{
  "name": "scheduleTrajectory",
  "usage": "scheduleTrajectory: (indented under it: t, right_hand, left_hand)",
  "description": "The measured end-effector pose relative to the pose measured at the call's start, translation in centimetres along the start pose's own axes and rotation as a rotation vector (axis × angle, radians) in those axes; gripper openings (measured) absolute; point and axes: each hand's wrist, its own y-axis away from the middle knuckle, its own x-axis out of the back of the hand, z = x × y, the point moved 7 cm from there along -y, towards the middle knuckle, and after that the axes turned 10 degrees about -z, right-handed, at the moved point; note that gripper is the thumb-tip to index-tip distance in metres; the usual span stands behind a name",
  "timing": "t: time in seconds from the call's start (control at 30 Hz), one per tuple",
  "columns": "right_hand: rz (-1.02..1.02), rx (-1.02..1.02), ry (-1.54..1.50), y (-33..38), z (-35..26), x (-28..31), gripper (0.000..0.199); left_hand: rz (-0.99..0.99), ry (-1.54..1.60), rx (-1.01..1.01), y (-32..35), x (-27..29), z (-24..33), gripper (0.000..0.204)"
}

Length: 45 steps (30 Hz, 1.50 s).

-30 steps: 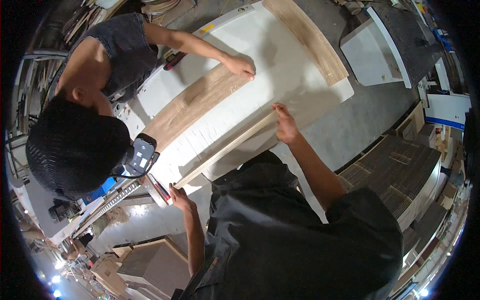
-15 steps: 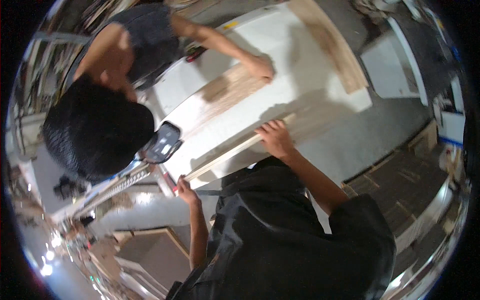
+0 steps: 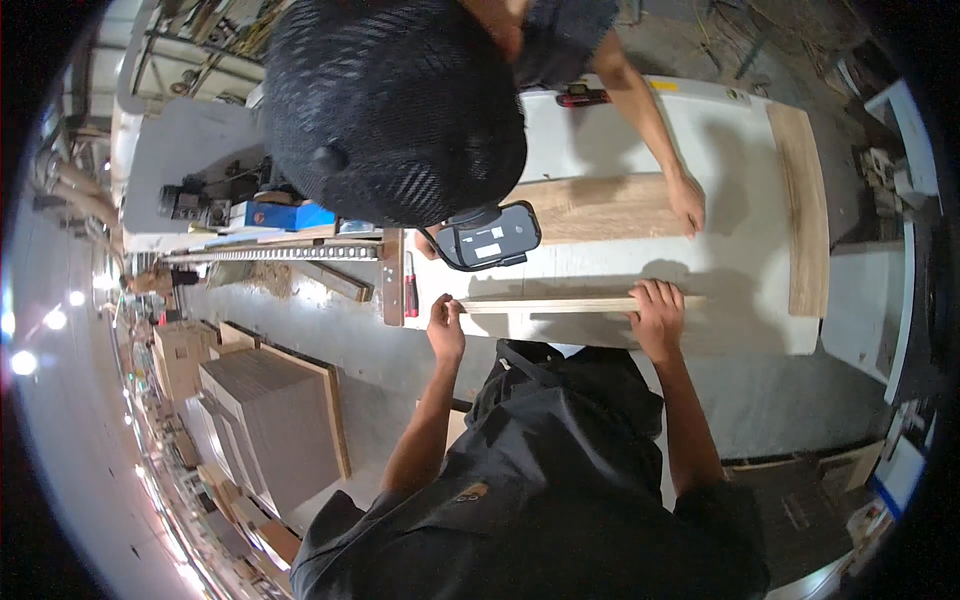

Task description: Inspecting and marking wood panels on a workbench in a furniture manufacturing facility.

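While a wooden strip (image 3: 548, 306) runs nine-to-three o'clock, left hand (image 3: 446, 332) pinches its nine-o'clock end, right hand (image 3: 659, 316) grips toward three.

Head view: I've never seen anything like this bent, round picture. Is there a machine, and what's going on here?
No machine is doing the handling: these are a person's bare hands. A wide fisheye camera on that person's head looks down, bending straight edges; the dark shirt below is the wearer's own.

The left hand pinches one end of a pale wood strip; the right hand grips it nearer the other end.

On the white table lie a long wood-grain board, with a co-worker's hand at its right end, and a second board along the table's right side.
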Motion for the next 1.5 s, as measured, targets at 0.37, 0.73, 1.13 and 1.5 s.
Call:
scheduleTrajectory:
  t: [0.37,0.73,1.13,1.5]
  right_hand:
    - [-0.022,-0.049,0.081,-0.2,-0.3,-0.5,0.058]
    - [-0.077,-0.106,0.04,0.5,0.7,-1.1,0.042]
    - [0.151,0.003,0.108,1.1,0.9,-1.3,0.019]
    - [-0.002,-0.098,0.14,1.2,1.8,-2.3,0.05]
  left_hand:
    - [0.08,-0.596,-0.447,1.6,-1.7,9.9,0.048]
    - [-0.321,-0.457,-0.605,1.5,-10.4,13.9,0.041]
    - [-0.849,-1.21,-0.711,-5.9,-27.4,13.9,0.136]
    - [-1.173,-1.082,-0.659,-7.6,-26.9,12.7,0.123]
